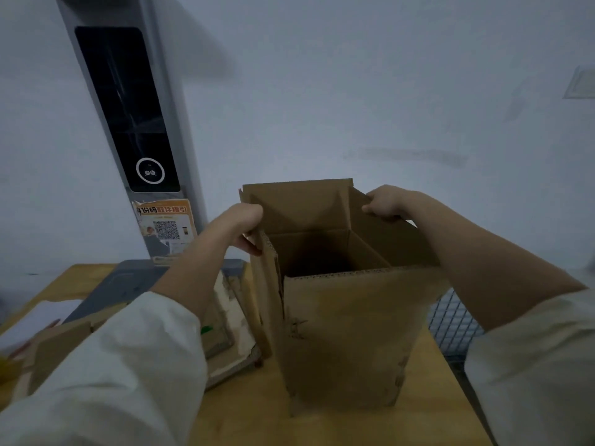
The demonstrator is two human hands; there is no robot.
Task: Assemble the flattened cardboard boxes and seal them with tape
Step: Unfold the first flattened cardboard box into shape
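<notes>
A brown cardboard box [347, 333] stands upright on the wooden table [251, 416], squared open with its top flaps up and its dark inside showing. My left hand [246, 225] grips the upper edge of the box's left flap, fingers curled over it. My right hand [384, 201] grips the top edge of the right flap. The far flap stands up between my two hands. No tape is in view.
Flattened cardboard pieces [225, 320] lie stacked to the left of the box. A tall grey kiosk [128, 123] with a dark screen and a QR-code sticker stands at the back left on a grey base. White paper [42, 317] lies far left. A wire mesh basket [450, 323] sits right of the table.
</notes>
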